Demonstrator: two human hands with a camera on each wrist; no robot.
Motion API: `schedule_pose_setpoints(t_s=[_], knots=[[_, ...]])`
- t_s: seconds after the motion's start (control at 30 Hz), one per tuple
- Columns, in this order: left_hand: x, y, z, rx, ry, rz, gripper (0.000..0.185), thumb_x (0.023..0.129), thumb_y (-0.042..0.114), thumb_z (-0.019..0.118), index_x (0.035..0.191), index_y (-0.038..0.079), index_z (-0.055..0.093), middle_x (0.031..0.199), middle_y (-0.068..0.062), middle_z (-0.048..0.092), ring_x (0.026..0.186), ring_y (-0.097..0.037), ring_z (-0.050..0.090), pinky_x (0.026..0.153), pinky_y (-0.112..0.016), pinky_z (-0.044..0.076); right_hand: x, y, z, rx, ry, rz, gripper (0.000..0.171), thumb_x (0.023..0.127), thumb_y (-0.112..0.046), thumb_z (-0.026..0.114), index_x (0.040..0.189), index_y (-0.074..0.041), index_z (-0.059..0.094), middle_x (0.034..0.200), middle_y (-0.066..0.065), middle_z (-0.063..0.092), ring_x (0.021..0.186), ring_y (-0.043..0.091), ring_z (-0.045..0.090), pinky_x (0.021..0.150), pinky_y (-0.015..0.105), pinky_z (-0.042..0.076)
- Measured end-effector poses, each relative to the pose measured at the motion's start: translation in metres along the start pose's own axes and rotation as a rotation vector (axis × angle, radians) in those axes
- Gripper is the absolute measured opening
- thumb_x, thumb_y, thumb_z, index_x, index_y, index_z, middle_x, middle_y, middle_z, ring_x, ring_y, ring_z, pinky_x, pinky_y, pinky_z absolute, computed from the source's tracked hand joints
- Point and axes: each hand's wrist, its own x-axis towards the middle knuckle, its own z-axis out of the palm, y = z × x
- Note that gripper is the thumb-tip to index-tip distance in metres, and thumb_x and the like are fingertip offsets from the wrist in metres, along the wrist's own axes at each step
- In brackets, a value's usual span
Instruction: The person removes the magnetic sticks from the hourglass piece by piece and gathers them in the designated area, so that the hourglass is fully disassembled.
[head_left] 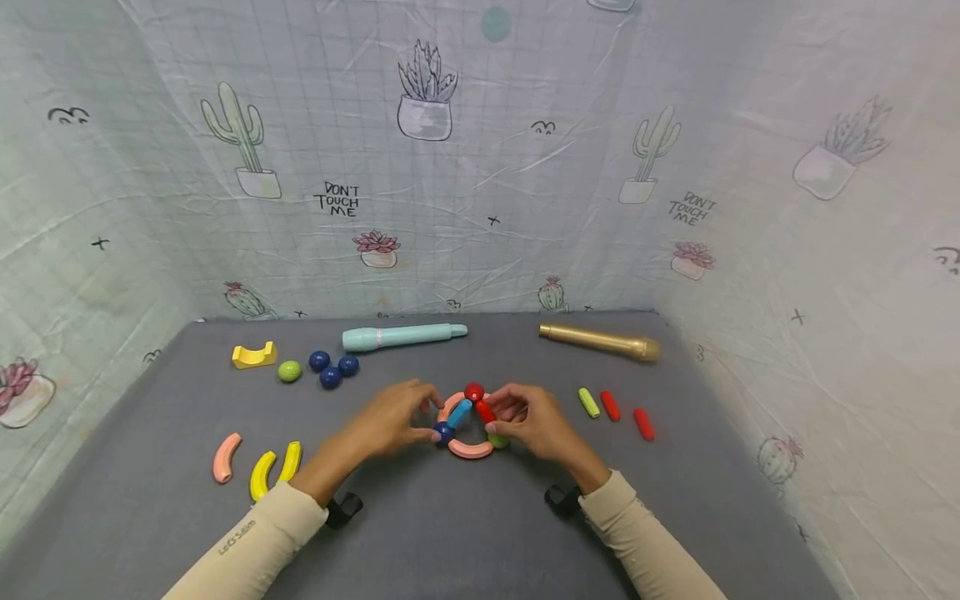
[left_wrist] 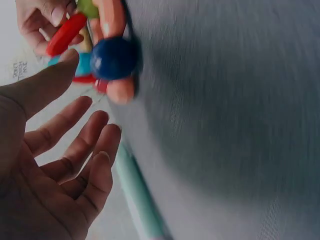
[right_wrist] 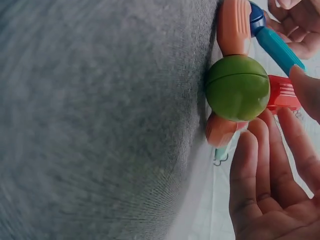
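Working over a small ring of toy pieces (head_left: 469, 421) at the middle of the grey table (head_left: 450, 533), with both hands closing in from either side. Steadying from the left with the left hand (head_left: 390, 427), fingers spread and relaxed in the left wrist view, thumb tip just beside the dark blue ball (left_wrist: 113, 58) and gripping nothing, probably to keep the ring from sliding. Pinching the red stick (head_left: 485, 412) with the right hand (head_left: 534, 425), fingertips curled on its end, seemingly holding it angled across the ring between the green ball (right_wrist: 238, 88) on the near right and the red ball (head_left: 474, 391) at the far edge. Leaning a blue stick (head_left: 459, 412) across the left half, toward the dark blue ball. Resting a pink arc (head_left: 471, 450) along the near edge, joining the two lower balls.

Lying spare around the work: three short sticks (head_left: 611, 408) to the right, one green and two red; a gold cylinder (head_left: 600, 342) far right; a pale teal cylinder (head_left: 401, 336) at the far side; three dark blue balls (head_left: 332, 369), a green ball and a yellow block (head_left: 253, 356) far left; one pink arc and two yellow arcs (head_left: 274, 468) near left.
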Motion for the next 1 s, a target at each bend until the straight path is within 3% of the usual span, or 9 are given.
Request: schedule_pose_setpoints(t_s=[0.27, 0.67, 1.0], knots=[[0.011, 0.000, 0.027, -0.104, 0.061, 0.024, 0.031, 0.086, 0.021, 0.091, 0.110, 0.013, 0.072, 0.101, -0.006, 0.068, 0.086, -0.015, 0.062, 0.077, -0.027, 0.050, 0.002, -0.003, 0.003, -0.055, -0.014, -0.002, 0.025, 0.089, -0.014, 0.087, 0.113, -0.013, 0.078, 0.098, 0.002, 0.076, 0.085, 0.013, 0.070, 0.074, 0.023, 0.058], [0.011, -0.003, 0.032, -0.177, 0.083, -0.032, 0.028, 0.087, 0.018, 0.090, 0.108, 0.012, 0.073, 0.100, -0.005, 0.066, 0.081, -0.013, 0.062, 0.073, -0.025, 0.051, 0.000, -0.007, 0.006, -0.132, 0.150, -0.035, 0.028, 0.086, -0.008, 0.089, 0.109, -0.018, 0.076, 0.105, 0.000, 0.077, 0.093, 0.017, 0.076, 0.080, 0.028, 0.062], [0.010, -0.003, 0.032, -0.189, 0.081, -0.034, 0.024, 0.088, 0.019, 0.089, 0.104, 0.012, 0.073, 0.099, -0.005, 0.065, 0.078, -0.010, 0.060, 0.072, -0.023, 0.051, -0.014, 0.012, -0.033, -0.222, 0.282, 0.078, 0.031, 0.086, -0.009, 0.090, 0.113, -0.014, 0.077, 0.101, 0.003, 0.078, 0.087, 0.014, 0.074, 0.078, 0.027, 0.062]])
